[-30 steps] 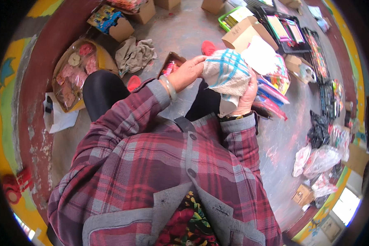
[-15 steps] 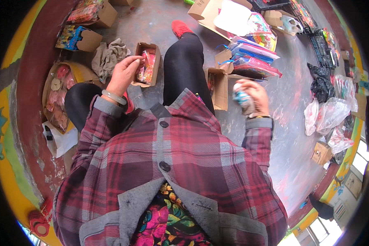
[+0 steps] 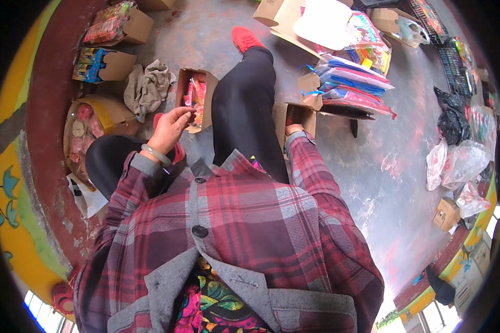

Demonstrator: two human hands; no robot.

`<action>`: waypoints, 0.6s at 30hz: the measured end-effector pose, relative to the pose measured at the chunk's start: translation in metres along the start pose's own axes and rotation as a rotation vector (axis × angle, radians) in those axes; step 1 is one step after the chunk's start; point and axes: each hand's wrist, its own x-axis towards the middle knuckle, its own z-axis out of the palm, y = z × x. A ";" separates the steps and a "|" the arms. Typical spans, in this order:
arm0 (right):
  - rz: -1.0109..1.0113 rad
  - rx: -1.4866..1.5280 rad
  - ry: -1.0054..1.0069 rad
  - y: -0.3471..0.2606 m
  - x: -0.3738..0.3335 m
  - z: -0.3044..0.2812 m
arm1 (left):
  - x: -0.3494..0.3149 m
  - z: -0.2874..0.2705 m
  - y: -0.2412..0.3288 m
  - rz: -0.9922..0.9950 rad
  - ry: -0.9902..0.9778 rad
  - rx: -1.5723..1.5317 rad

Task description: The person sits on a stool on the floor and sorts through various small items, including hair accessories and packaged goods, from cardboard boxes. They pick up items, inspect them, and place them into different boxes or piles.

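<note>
The right hand (image 3: 294, 129) now dips into a small cardboard box (image 3: 310, 121); its fingers are hidden, so their grip cannot be told. Half a second ago it clutched a crumpled blue-and-white cloth beside this box; the cloth is now out of sight. The left hand (image 3: 171, 130), fingers bent, tips close together, stays by an open box (image 3: 208, 109) of red packets (image 3: 196, 93).

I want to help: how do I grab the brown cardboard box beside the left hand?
Probably pinch the box at its far rim, from above: the top is open, a black-clad leg crowds its right side, the left hand its near end.
</note>
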 end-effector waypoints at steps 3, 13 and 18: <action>-0.003 -0.021 0.006 -0.010 0.010 0.001 | 0.003 -0.004 -0.003 -0.027 0.002 0.090; -0.041 -0.036 0.000 -0.008 0.023 0.001 | 0.013 -0.009 -0.016 -0.092 -0.017 0.079; -0.068 -0.033 -0.016 -0.006 0.022 -0.001 | 0.010 -0.013 -0.019 -0.069 -0.007 0.050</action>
